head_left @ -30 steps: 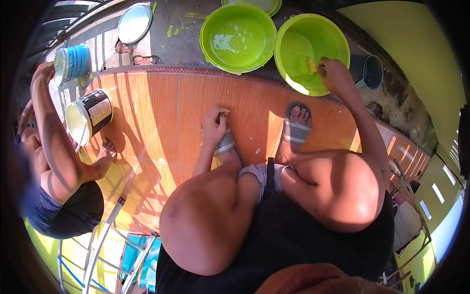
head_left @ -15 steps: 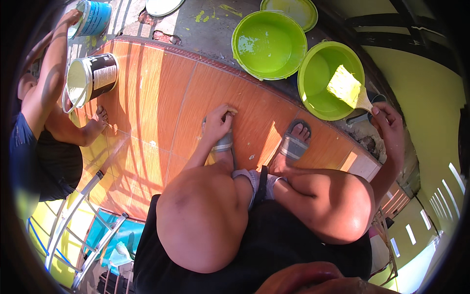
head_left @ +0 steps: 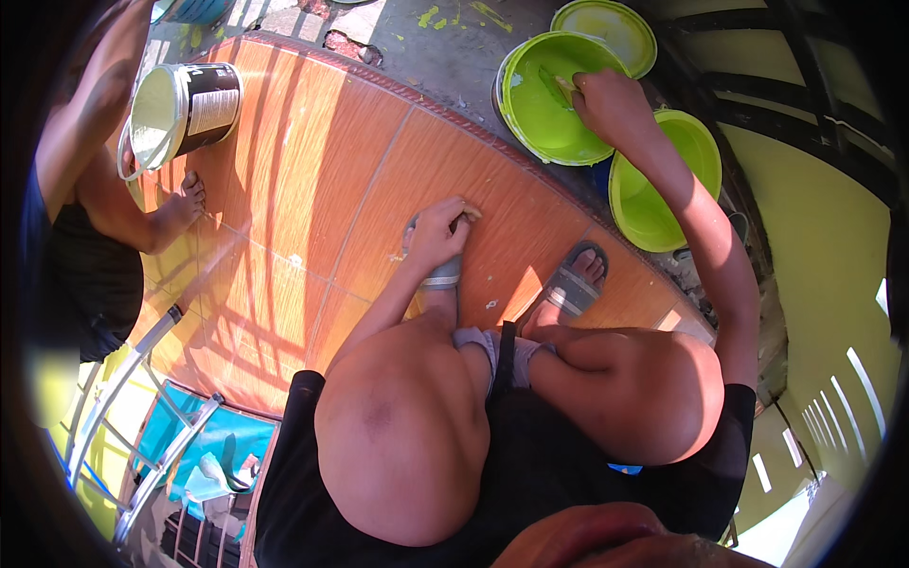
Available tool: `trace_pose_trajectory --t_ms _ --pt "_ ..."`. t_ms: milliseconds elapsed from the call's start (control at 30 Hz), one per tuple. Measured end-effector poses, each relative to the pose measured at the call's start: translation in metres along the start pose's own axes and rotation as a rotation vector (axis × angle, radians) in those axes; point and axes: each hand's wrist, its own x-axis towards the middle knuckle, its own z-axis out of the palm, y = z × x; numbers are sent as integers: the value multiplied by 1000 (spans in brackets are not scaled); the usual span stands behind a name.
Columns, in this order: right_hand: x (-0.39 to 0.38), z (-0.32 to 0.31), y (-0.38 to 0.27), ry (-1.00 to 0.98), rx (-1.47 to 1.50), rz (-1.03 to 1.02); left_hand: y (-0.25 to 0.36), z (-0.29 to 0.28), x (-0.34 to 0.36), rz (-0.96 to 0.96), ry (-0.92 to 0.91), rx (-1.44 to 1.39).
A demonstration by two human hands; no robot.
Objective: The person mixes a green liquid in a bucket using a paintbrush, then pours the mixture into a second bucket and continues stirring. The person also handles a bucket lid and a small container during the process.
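Note:
My right hand [head_left: 606, 102] is closed on a paintbrush [head_left: 566, 87], reaching into a bucket of bright green paint [head_left: 530, 121]. The brush's bristles are down toward the paint and hard to make out. Beside that bucket, to the right and nearer me, a green-coated tub [head_left: 653, 210] stands partly behind my right forearm. My left hand [head_left: 441, 233] hangs over my left sandalled foot, its fingers curled loosely toward the thumb with nothing visible in them.
A paint-smeared lid [head_left: 615, 26] lies behind the bucket. At the left, a white-lined pail [head_left: 210, 106] lies tipped beside another person [head_left: 104, 189]. A metal ladder [head_left: 133, 369] stands at lower left. Dark railing [head_left: 795, 85] and a green wall [head_left: 805, 218] border the right.
My right hand has carried the paintbrush from above the nearer tub leftward and farther away, into the paint bucket. The left hand keeps its pose. The view has shifted slightly.

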Motion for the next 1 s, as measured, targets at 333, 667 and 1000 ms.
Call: trace_pose_trajectory --t_ms 333,667,1000 --pt "-26 -26 27 -206 532 98 -4 -4 0 40 -14 -2" --pt "-102 -62 42 -38 804 319 2 -2 1 -14 -27 6" --pt "-140 -36 46 207 1205 257 7 2 0 -90 -49 48"
